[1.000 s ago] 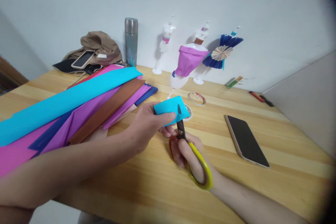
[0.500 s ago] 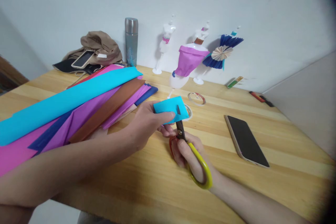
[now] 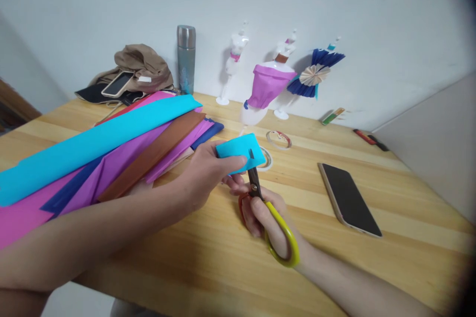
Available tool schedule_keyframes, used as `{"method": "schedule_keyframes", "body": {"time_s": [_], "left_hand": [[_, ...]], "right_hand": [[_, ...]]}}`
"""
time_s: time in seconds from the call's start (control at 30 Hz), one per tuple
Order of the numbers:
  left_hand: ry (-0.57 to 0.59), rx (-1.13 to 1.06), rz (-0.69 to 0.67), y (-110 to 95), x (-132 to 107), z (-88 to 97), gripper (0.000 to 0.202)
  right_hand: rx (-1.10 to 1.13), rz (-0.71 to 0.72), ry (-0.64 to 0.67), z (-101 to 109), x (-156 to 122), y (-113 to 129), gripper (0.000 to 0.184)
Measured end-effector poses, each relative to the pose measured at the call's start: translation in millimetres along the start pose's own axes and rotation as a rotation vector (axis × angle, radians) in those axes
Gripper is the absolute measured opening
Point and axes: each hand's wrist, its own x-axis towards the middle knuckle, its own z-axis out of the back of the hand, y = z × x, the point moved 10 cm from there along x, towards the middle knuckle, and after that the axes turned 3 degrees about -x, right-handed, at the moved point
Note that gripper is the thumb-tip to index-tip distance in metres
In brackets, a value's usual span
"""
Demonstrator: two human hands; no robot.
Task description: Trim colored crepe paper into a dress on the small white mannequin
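Observation:
Between the thumb and fingers of my left hand (image 3: 208,173) is a small folded piece of blue paper (image 3: 234,146), held above the table. My right hand (image 3: 266,213) grips scissors (image 3: 282,230) with a yellow and a red handle, thumb through the yellow loop. The dark blades cross the right part of the paper, one blade over its face; the other is hidden behind it. Just beyond the paper, a roll of tape (image 3: 267,159) lies partly covered. Behind it leans a small white mannequin (image 3: 256,115) dressed in purple paper (image 3: 271,84).
Long folded coloured papers (image 3: 104,131) cover the table's left side. A phone (image 3: 349,198) lies at right, a second tape ring (image 3: 278,139) nearer the middle. Along the wall stand a flask (image 3: 186,62), a brown cloth bag (image 3: 145,67) and more mannequins (image 3: 236,54).
The blue paper and the scissors have shifted slightly left together. The blades sit a little lower on the paper, and both hands keep their hold.

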Motion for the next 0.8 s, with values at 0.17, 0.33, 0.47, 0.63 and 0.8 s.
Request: {"method": "schedule_keyframes", "body": {"time_s": [0.17, 0.33, 0.47, 0.63, 0.8], "left_hand": [[0.002, 0.001, 0.015, 2, 1, 1.5, 0.013], [-0.077, -0.005, -0.044, -3, 4, 12.3, 0.017], [-0.082, -0.012, -0.062, -5, 6, 13.9, 0.019], [-0.044, -0.005, -0.062, -3, 7, 12.0, 0.021], [-0.034, 0.046, -0.038, 1, 7, 9.7, 0.026]], "right_hand": [[0.004, 0.014, 0.015, -1, 0, -1, 0.061], [0.088, 0.034, -0.044, 4, -2, -13, 0.054], [0.179, 0.082, -0.087, 7, 0, -7, 0.049], [0.185, 0.091, -0.074, 4, 1, -3, 0.048], [0.225, 0.088, -0.188, 14, 3, -3, 0.051]]}}
